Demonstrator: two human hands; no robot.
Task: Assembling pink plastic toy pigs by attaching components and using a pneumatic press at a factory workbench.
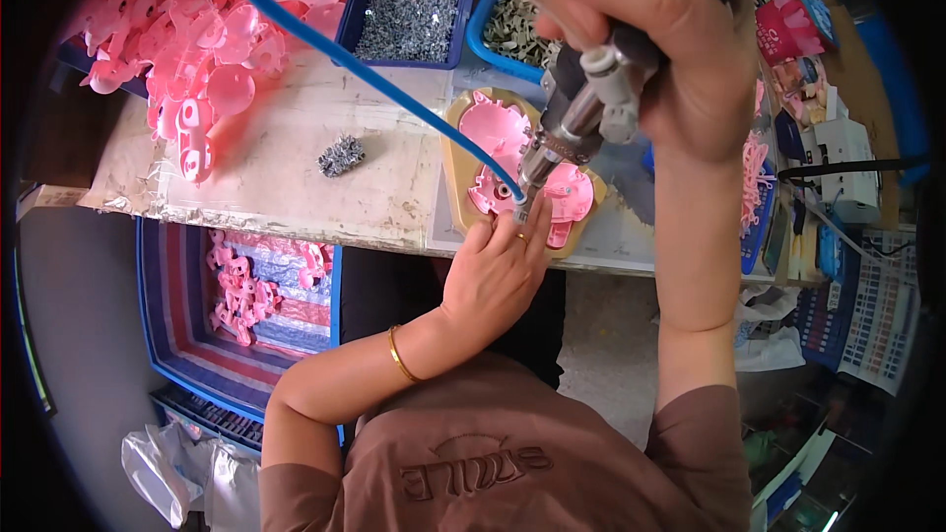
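Observation:
My right hand (680,49) is wrapped round a metal air screwdriver (581,113), tilted with its nose down and to the left. A blue hose (365,79) runs to the driver's lower end. Beneath the nose, a pink plastic shell part (496,128) rests in a tan holder (456,166) on the bench. My left hand (493,271) reaches in from the near side with its fingers stretched out, fingertips at the driver's nose and the pink part. The driver's very tip is hidden by the fingers. Left of the holder lies a small heap of screws (341,156).
Pink shell parts (212,34) are piled at the far left. A dark blue tray of screws (406,20) and a light blue basin of small metal pieces (517,30) stand at the back. A striped-lined crate (177,305) with pink parts sits below the bench's front edge.

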